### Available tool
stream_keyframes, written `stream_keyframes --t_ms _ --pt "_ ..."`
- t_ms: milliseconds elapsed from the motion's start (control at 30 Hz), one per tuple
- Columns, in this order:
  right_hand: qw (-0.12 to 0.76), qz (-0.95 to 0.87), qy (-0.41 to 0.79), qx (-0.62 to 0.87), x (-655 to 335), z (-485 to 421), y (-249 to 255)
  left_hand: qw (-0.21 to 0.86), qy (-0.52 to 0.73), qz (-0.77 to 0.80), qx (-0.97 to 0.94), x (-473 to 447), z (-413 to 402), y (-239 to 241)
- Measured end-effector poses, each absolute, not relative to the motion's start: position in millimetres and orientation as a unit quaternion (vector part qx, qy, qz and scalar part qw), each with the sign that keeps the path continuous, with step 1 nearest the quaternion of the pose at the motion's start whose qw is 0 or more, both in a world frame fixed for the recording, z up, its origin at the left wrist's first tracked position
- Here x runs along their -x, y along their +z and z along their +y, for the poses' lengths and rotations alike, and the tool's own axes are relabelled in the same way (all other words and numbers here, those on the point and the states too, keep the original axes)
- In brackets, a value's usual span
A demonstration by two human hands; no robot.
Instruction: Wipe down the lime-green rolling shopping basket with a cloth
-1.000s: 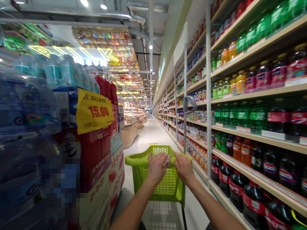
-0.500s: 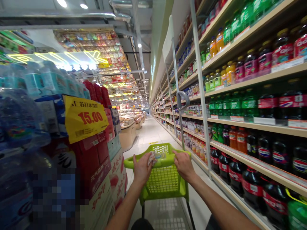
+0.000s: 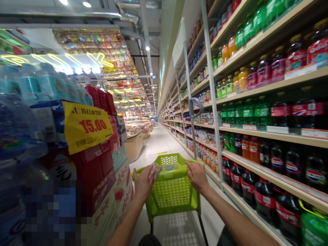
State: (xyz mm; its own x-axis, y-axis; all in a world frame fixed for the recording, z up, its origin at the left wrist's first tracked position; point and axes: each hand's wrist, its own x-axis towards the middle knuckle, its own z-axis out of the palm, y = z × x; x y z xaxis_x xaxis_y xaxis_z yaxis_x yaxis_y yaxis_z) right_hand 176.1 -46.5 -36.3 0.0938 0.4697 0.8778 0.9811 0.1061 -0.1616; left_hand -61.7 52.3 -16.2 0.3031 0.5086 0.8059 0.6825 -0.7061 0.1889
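A green plastic shopping cart stands straight ahead of me, its basket showing nothing that I can make out. My left hand is at the left part of the handle, closed around a crumpled white tissue that is pressed against the green plastic. Its thumb points up to the left. On the right part of the handle lies my right hand, fingers wrapped round it. Between the two hands a label panel shows on the handle's middle.
Drink shelves line the right side, filled with bottles. Stacked drink cartons with a yellow price sign crowd the left. A metal pole with a grey hook rises beyond the cart. The tiled aisle runs ahead past wooden bins.
My left hand has slid left along the handle with the tissue, uncovering more of the label panel. My right hand stays in place. The view has shifted slightly.
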Motion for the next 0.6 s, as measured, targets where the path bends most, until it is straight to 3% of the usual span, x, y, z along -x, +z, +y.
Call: stream_keyframes --t_ms 200,433,600 --pt "0.453 -0.595 -0.291 0.597 -173.8 -44.3 -38.5 0.051 -0.454 -0.527 0.717 108.8 74.9 -6.9" --pt "0.447 -0.59 -0.304 0.6 -173.1 -46.2 -39.1 0.001 -0.453 -0.316 0.834 8.4 27.2 -5.3" --pt "0.442 -0.595 -0.3 0.6 -179.0 -49.5 -38.7 -0.021 -0.42 -0.295 0.858 12.5 31.7 0.7"
